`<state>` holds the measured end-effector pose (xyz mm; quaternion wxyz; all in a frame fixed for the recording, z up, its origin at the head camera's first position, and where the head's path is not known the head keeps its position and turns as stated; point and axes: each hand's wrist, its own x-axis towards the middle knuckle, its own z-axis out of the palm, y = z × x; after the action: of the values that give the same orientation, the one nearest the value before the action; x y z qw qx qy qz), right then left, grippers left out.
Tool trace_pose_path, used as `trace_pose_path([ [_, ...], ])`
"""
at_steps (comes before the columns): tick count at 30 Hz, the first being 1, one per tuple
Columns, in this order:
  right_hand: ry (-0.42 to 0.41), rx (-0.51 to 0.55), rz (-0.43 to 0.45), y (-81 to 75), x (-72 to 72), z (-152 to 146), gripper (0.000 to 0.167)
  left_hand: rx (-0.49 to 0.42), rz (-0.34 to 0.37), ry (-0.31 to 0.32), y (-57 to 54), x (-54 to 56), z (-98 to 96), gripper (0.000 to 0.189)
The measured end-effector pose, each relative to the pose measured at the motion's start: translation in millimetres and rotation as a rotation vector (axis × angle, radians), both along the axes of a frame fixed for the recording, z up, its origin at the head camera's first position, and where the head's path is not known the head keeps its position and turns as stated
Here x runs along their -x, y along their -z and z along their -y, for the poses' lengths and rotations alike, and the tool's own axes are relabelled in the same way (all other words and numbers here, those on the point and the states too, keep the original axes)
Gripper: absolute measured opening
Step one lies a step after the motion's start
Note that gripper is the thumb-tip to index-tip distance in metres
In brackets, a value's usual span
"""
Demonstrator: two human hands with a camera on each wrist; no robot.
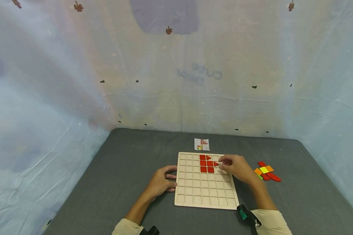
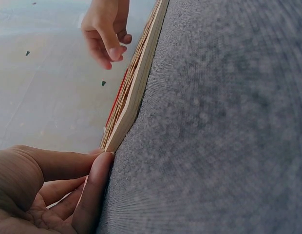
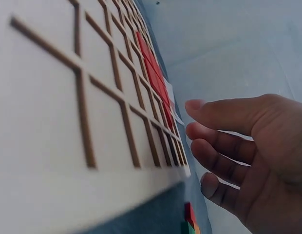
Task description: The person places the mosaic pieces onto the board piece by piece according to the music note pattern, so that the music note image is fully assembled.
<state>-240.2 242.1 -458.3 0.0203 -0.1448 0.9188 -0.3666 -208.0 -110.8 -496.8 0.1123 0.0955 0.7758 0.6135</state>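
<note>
A pale wooden grid board (image 1: 206,191) lies on the table, with several red square tiles (image 1: 207,169) and two pointed red tiles set in its upper cells. My left hand (image 1: 161,181) rests at the board's left edge. In the left wrist view its fingertips (image 2: 100,163) touch that edge. Over the board's upper right side hovers my right hand (image 1: 233,166), close to the pointed red tile (image 1: 216,164). Nothing shows between its loosely bent fingers in the right wrist view, where thumb and fingertips stand apart.
Behind the board lies a small printed card (image 1: 201,144) with a coloured grid pattern. Right of the board is a loose pile of red, orange, yellow and green tiles (image 1: 264,170). A patterned sheet (image 1: 176,107) hangs beyond the dark grey table (image 1: 141,147).
</note>
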Motion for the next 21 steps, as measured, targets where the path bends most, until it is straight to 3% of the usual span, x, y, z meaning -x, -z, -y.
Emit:
trace_pose_path([
  [21, 0.188, -0.021, -0.068, 1.1, -2.7, -69, 0.036, 0.001, 0.006, -0.004, 0.5, 0.0, -0.3, 0.067],
])
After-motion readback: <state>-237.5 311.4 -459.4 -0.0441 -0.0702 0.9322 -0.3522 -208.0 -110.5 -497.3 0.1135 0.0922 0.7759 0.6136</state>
